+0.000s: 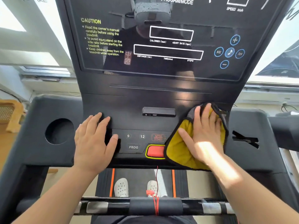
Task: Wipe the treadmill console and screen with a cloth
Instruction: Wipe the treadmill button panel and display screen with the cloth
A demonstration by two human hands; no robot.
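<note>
Now the right hand (204,135) lies flat, fingers spread, pressing a yellow cloth (181,151) with a dark edge onto the console (129,102), just right of the red button (155,151). Left of that button, the left hand (94,139) rests open and empty, palm down on the console. Above the button, well apart from the cloth, rises the dark screen (161,46).

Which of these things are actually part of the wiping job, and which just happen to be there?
In the job:
- yellow cloth, pressed flat under the right hand
- console, with the left hand resting on it
- screen

Just there:
- cup holder
- red safety cord
- white shoes on the belt
- front handlebar
</note>
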